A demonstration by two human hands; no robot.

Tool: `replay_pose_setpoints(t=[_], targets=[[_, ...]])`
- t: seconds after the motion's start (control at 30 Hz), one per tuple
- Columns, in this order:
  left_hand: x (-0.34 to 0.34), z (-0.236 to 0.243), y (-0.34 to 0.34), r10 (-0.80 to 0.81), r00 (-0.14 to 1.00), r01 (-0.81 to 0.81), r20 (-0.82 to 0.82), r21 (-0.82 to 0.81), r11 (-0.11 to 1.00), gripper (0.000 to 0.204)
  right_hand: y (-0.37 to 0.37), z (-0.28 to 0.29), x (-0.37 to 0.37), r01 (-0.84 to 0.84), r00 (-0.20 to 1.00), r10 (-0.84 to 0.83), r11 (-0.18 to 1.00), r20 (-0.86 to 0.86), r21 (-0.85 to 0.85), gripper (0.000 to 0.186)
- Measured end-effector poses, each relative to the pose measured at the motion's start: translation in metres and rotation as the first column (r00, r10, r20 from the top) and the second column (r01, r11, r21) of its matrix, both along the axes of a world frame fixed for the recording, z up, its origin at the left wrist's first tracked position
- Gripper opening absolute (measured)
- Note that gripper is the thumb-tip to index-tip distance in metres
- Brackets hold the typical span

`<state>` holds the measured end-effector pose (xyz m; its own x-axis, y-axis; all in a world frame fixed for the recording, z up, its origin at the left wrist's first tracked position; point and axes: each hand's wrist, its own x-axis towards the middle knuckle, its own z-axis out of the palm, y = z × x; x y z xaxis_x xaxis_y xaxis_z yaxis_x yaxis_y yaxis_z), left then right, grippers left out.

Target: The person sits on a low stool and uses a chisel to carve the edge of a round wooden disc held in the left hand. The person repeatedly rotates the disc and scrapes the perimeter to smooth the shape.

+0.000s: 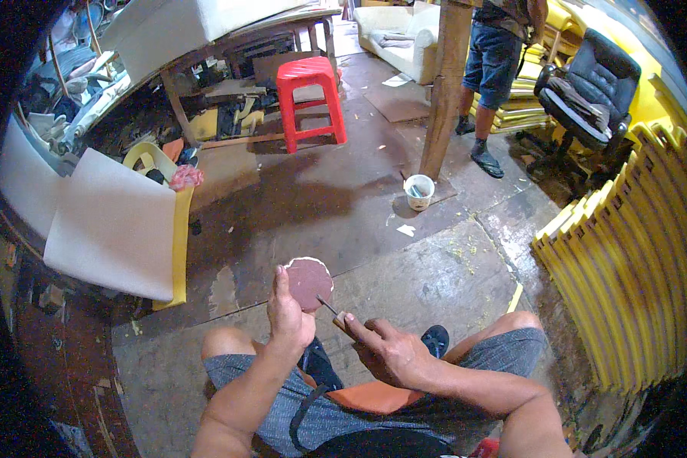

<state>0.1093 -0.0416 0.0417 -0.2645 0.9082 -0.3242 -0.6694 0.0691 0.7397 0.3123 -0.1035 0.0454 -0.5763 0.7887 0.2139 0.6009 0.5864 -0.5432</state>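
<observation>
My left hand (288, 314) is closed on a round reddish-brown disc (310, 282) with a ragged pale rim, its thumb along the disc's left edge. In my right hand (389, 347) is a slim tool with a wooden handle (340, 319) and a thin dark metal shaft. The shaft's tip meets the lower right part of the disc's face; whether it presses in cannot be seen. Across my lap lies an orange sheet-like piece (375, 398), below both hands. A dark strap (301, 420) hangs beside it over my shorts.
A white bucket (419, 192) stands by a wooden post (444, 91). A red stool (311, 103) is farther back. Curved yellow-edged foam pieces (626, 267) stand at right, a white padded panel (114, 225) at left. Another person (490, 69) stands near a black office chair (591, 88).
</observation>
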Motion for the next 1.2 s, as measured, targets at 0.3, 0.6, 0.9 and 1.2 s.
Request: replay_pose_setpoints(t=[0.3,0.6,0.9,1.2], targets=[[0.001,-0.002,-0.001,-0.045,0.999,0.044,0.027,0.04,0.998,0.046,-0.002,0.003,0.0,-0.002,1.0,0.002,1.0,0.009,-0.004,0.066],[-0.002,-0.007,0.001,-0.067,0.997,0.067,0.034,0.008,0.998,0.047,0.007,0.005,-0.002,0.025,0.999,-0.024,0.998,-0.025,0.059,0.062],[-0.037,0.008,0.019,0.115,0.993,-0.116,0.019,0.105,0.988,0.047,0.0,0.01,0.013,0.013,0.998,-0.024,0.981,-0.054,-0.196,0.059],[-0.027,0.007,0.01,0.054,0.998,-0.057,0.04,0.076,0.996,0.044,0.014,0.017,0.019,-0.172,0.759,-0.407,0.627,-0.508,-0.76,0.042]])
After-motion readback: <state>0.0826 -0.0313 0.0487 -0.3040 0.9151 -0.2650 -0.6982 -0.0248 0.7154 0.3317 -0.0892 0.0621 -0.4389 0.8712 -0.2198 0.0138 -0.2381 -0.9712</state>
